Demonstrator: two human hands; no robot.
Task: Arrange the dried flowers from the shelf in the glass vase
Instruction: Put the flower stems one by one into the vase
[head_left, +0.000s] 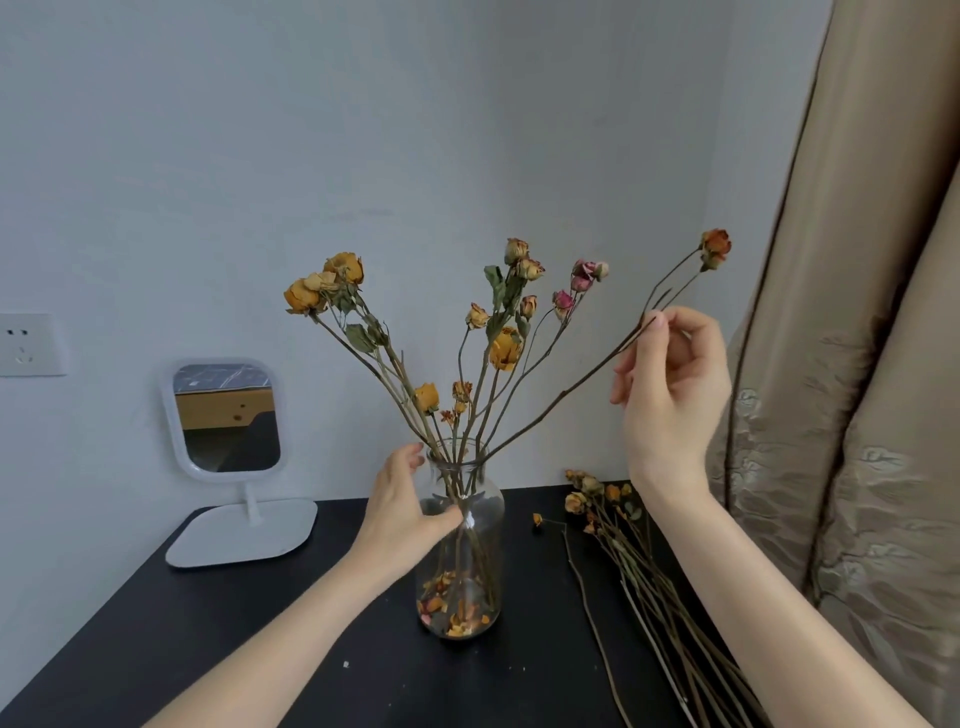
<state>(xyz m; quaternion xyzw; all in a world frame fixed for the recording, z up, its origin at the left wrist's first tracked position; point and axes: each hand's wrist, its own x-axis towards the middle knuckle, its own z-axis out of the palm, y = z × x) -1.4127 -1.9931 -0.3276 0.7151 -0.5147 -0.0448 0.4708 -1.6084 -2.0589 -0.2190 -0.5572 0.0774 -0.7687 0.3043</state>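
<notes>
Glass vase (470, 566) gripped by left fingers (444, 518); right fingers (652, 326) pinch a stem (571, 387) leaning over its rim.

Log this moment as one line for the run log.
left hand: grips glass vase | right hand: pinches long stem, lower end in vase | waiting: flower bundle on table

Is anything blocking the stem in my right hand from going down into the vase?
Nothing separate. The stem in your right hand already enters the glass vase mouth; only the other stems crowd it. Your left hand grips the neck beside the opening.
</notes>
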